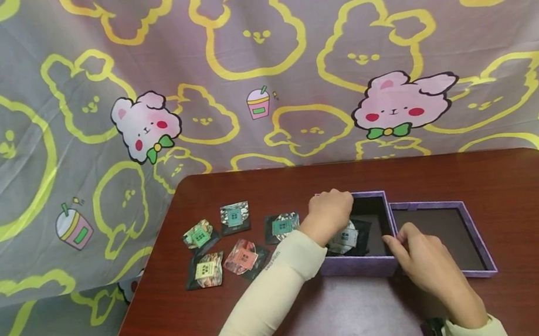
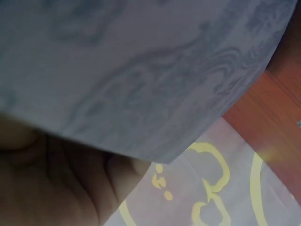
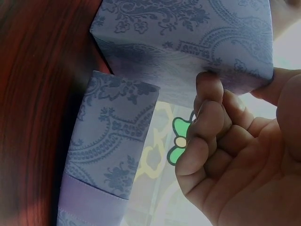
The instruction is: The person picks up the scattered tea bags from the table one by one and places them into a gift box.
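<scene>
A purple patterned box [image 1: 361, 267] with a dark inside stands on the table. Inside it lies a small black packet [image 1: 344, 239] with a pale grey label. My left hand [image 1: 332, 214] grips the box's left side near the back, covering that part of the rim; in the left wrist view its fingers [image 2: 124, 176] curl at the rim of the patterned wall. At the front right corner my right hand [image 1: 425, 255] pinches the right wall between thumb and fingers. The right wrist view shows its curled fingers [image 3: 207, 113] against the outside of the box [image 3: 188, 33].
A shallow purple lid [image 1: 484, 251], inside up, lies right beside the box. Left of the box, several small packets with coloured labels are spread out, among them a red one [image 1: 245, 258] and a yellow one [image 1: 207, 270]. A patterned cloth [image 1: 288, 87] hangs behind the table.
</scene>
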`<action>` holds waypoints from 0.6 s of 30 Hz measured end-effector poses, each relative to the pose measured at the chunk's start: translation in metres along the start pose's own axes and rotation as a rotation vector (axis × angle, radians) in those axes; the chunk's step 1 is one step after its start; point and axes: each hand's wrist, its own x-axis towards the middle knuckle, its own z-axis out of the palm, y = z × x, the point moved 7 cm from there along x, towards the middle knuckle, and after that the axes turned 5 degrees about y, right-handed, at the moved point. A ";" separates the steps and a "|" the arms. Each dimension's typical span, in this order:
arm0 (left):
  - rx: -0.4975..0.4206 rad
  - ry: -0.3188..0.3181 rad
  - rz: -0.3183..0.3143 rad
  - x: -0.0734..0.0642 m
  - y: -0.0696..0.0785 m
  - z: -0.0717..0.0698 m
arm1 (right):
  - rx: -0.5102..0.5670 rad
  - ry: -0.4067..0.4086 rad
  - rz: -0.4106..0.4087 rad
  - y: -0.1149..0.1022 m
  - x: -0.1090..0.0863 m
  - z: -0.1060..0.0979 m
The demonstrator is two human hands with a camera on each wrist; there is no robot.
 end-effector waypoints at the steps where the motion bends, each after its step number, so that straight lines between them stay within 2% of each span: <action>1: 0.017 0.009 0.002 0.000 0.000 0.001 | 0.000 -0.001 0.000 0.000 0.000 0.000; 6: 0.088 0.055 0.011 -0.003 0.002 0.001 | 0.002 -0.008 -0.001 0.000 0.000 0.002; 9: 0.090 0.085 0.013 -0.005 0.001 -0.003 | 0.006 -0.008 -0.002 -0.001 0.000 0.002; 14: 0.003 0.132 0.002 -0.012 -0.009 -0.014 | 0.007 -0.009 -0.001 -0.001 0.000 0.003; 18: -0.083 0.190 -0.013 -0.021 -0.027 -0.030 | 0.009 -0.014 0.011 -0.001 -0.001 0.003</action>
